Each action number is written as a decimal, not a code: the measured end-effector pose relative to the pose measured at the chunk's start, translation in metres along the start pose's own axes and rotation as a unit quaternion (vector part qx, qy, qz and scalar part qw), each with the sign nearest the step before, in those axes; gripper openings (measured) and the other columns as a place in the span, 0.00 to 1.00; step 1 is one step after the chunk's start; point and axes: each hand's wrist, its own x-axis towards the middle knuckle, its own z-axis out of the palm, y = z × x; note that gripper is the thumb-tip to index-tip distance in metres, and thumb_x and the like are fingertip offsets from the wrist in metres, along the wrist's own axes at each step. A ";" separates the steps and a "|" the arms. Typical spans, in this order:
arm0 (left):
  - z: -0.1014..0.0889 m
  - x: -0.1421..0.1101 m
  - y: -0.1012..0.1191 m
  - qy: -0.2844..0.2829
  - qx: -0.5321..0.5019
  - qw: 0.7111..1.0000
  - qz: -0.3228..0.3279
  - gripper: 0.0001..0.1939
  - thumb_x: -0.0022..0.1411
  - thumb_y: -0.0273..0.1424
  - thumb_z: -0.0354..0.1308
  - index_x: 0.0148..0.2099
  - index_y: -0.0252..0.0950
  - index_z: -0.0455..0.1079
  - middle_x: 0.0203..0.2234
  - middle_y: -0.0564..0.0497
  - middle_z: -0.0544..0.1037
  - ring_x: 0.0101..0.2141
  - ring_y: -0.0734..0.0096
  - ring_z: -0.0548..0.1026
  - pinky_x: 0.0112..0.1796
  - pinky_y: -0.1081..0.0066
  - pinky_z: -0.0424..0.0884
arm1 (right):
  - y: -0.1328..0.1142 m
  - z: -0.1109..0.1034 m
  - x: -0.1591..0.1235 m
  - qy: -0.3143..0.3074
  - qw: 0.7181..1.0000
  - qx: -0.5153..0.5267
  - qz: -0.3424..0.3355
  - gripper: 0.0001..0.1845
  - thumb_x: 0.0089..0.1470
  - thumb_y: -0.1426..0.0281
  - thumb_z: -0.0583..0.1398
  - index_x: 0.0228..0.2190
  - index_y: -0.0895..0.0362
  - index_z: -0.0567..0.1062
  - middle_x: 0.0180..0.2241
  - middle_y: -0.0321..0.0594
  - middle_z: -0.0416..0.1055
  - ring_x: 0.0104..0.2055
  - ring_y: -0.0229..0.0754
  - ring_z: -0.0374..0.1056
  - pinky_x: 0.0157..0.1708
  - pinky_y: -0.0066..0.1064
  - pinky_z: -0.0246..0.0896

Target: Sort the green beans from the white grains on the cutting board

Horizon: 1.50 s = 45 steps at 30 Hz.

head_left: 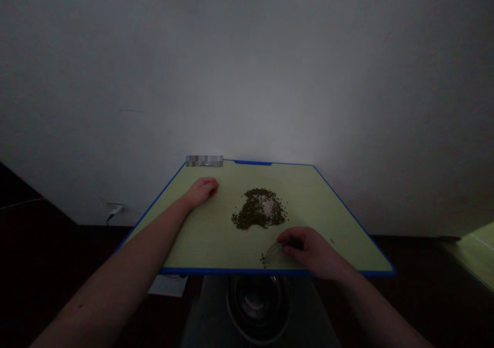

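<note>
A loose pile of small green-brown beans or pellets [250, 210] lies on a pale yellow-green board [216, 245], with a patch of whitish grains [269, 207] on its right side. Left of the pile, my left hand [203, 191] rests on the board with its fingers curled in; I see nothing in it. My right hand [303, 246] is near the front edge, thumb and fingers pinching a thin, clear, curved piece [272, 250] whose exact kind I cannot make out. A few stray beans [263, 259] lie beside that piece's left end.
Below the board's blue front edge [239, 272] stands a shiny metal bowl [258, 307]. A pale flat sheet [169, 285] lies lower left. Behind the board rises a grey wall [262, 80], with a plug [117, 210] at left. A small dark sliver [332, 240] lies at right.
</note>
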 end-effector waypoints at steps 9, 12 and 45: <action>0.000 -0.001 0.001 -0.003 -0.005 1.000 0.006 0.13 0.51 0.35 0.45 0.18 0.35 0.59 0.12 0.56 0.60 0.17 0.76 0.59 0.21 0.73 0.55 | -0.002 0.000 -0.002 -0.002 1.000 0.012 -0.009 0.13 0.46 0.72 0.56 0.35 0.59 0.75 0.34 0.42 0.74 0.35 0.42 0.69 0.36 0.32 0.62; 0.000 -0.002 0.001 -0.003 -0.003 1.000 0.006 0.13 0.51 0.36 0.45 0.18 0.35 0.59 0.12 0.56 0.59 0.17 0.76 0.59 0.21 0.73 0.55 | -0.001 -0.002 -0.001 0.013 1.000 0.009 0.001 0.13 0.46 0.72 0.56 0.36 0.60 0.75 0.34 0.42 0.75 0.35 0.42 0.69 0.36 0.32 0.62; 0.000 0.001 -0.001 -0.004 -0.004 1.000 0.007 0.13 0.51 0.35 0.45 0.18 0.35 0.59 0.12 0.56 0.60 0.17 0.76 0.59 0.22 0.73 0.55 | -0.002 0.004 0.001 -0.007 1.000 0.002 -0.015 0.12 0.46 0.73 0.56 0.35 0.59 0.75 0.32 0.40 0.74 0.34 0.41 0.69 0.34 0.30 0.62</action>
